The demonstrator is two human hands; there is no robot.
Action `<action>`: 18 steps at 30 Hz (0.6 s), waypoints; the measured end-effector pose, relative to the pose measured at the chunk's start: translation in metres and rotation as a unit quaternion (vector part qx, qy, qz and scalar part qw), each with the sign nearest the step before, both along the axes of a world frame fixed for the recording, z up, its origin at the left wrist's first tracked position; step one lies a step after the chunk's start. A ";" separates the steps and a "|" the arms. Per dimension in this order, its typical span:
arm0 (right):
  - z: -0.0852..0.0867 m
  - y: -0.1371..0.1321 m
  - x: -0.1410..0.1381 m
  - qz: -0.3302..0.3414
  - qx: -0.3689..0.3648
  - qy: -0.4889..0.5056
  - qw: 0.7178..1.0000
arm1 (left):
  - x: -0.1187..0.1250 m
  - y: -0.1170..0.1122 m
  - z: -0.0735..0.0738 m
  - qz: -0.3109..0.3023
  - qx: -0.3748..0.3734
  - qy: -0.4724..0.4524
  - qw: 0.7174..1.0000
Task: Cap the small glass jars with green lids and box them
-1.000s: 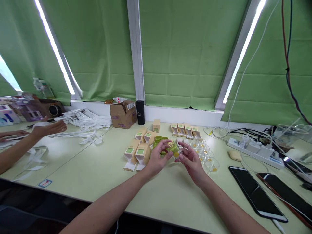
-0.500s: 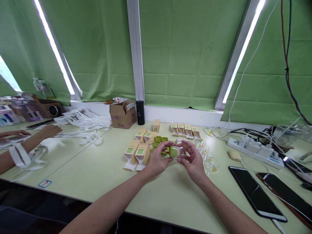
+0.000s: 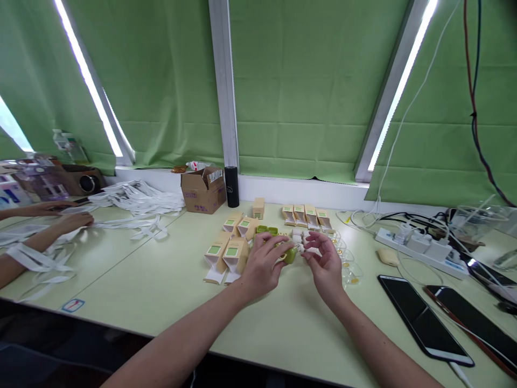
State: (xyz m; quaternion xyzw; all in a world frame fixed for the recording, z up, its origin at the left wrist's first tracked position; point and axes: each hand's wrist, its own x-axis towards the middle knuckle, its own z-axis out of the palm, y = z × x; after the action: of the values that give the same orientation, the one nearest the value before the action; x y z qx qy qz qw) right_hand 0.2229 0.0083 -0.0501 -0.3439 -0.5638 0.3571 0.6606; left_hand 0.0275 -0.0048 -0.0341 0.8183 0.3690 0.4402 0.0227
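My left hand (image 3: 264, 262) is closed around a small green container (image 3: 290, 256), its fingers covering much of it. Close by on the right, my right hand (image 3: 325, 264) has its thumb and index finger pinched together; what lies between them, if anything, is too small to make out. Behind my hands stand other green containers (image 3: 267, 230) and small white pieces (image 3: 297, 235). Clear plastic covers (image 3: 350, 271) with yellowish spots lie right of my right hand. Open cardboard boxes with green labels (image 3: 235, 252) stand left of my left hand.
More small boxes (image 3: 310, 216) line the back. A brown carton (image 3: 203, 191) and a black bottle (image 3: 231, 187) stand by the wall. Rightward lie a power strip (image 3: 424, 252), cables and a phone (image 3: 422, 318). At left, a co-worker's hands (image 3: 75, 222) handle white straps (image 3: 137, 196).
The clear cover on the green container is no longer visible there. My left hand has turned over the container, and my right fingers have drawn closer together. The co-worker's hands have shifted slightly.
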 end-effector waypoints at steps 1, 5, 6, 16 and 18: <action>0.000 0.000 0.000 -0.014 -0.002 0.004 1.000 | 0.001 -0.001 0.001 0.000 -0.018 0.017 1.000; 0.001 0.001 0.002 -0.049 0.004 0.016 0.999 | 0.004 -0.004 0.001 0.004 -0.095 0.087 0.992; 0.001 0.002 0.002 -0.054 0.005 0.017 0.998 | 0.005 -0.005 0.000 0.007 -0.105 0.107 0.989; 0.001 0.003 0.003 -0.049 -0.009 0.011 0.999 | 0.006 -0.002 -0.003 0.036 -0.112 0.174 0.978; 0.001 0.002 0.003 -0.047 -0.013 0.009 0.999 | 0.006 -0.002 -0.002 0.034 -0.115 0.172 0.978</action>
State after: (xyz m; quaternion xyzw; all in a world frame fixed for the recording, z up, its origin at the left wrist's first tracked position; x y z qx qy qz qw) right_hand 0.2255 0.0104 -0.0493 -0.3754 -0.5362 0.3362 0.6771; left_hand 0.0331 -0.0067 -0.0364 0.8608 0.4431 0.2477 0.0375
